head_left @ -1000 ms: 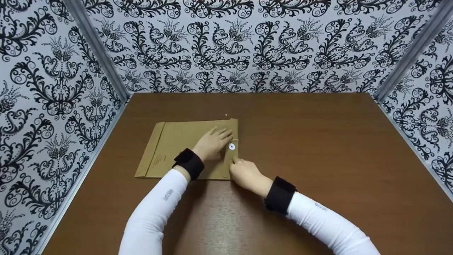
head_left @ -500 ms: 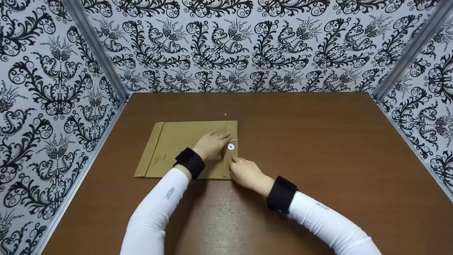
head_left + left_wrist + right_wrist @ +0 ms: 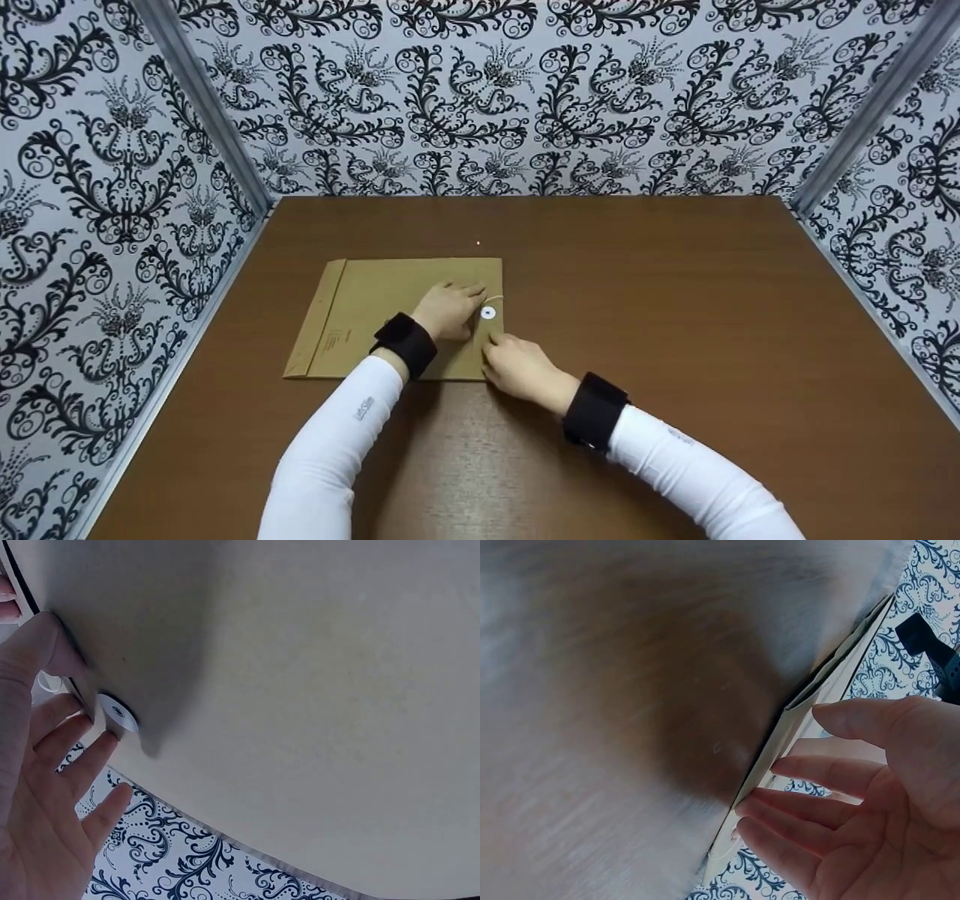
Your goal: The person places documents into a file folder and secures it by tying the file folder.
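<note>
A brown kraft envelope (image 3: 382, 300) lies flat on the table, a folded strip along its left side. Near its right edge sit a white round button (image 3: 488, 313) and a thin string (image 3: 493, 298). My left hand (image 3: 448, 311) rests on the envelope beside the button, fingers extended; in the left wrist view its fingertips touch the paper around the button, the thumb bent. My right hand (image 3: 523, 366) pinches the envelope's right edge near the lower corner. In the right wrist view the fingers of the right hand (image 3: 855, 802) meet that edge, thumb apart from them.
The brown wooden table (image 3: 675, 315) extends to the right of the envelope. Patterned black-and-white panels (image 3: 480, 97) stand at the back and sides, joined by grey posts. Black bands (image 3: 596, 412) circle both wrists.
The upper right corner of the envelope, slightly raised before, now lies flat. The envelope's right edge has shifted a little left. Both hands stay nearly in place.
</note>
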`<state>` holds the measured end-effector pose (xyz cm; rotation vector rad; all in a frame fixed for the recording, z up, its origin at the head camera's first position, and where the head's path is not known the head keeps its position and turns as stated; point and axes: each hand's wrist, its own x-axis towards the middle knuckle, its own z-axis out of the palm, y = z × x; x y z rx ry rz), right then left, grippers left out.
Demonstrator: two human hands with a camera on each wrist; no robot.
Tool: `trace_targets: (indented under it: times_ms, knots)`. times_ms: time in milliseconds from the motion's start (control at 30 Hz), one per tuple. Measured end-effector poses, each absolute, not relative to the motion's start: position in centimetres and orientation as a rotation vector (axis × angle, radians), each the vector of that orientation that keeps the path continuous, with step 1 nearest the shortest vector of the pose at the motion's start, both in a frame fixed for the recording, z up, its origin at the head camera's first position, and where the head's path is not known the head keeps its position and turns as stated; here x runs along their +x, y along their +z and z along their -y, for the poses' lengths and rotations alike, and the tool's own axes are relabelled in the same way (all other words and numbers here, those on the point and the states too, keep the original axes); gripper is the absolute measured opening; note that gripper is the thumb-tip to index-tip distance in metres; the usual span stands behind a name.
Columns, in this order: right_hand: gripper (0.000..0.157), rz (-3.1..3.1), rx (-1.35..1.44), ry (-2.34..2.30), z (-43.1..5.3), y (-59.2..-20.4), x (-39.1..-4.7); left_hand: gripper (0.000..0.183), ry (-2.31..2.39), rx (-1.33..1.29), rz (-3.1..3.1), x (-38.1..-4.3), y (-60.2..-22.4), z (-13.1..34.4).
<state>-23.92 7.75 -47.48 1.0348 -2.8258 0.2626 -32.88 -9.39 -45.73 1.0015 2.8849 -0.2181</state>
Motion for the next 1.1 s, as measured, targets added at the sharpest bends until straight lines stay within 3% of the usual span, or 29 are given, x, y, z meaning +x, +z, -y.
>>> trace_targets:
  times_ms: [667,1100]
  knots:
    - [0.037,2.952,1.112,0.136,-8.1,-46.9,-24.9,0.076,-0.240,0.913,-2.881,-32.9,-45.4,9.8]
    - [0.026,2.975,1.061,0.148,-9.3,-46.3,-25.3,0.076,-0.053,0.891,-2.858,-33.0,-45.7,9.4]
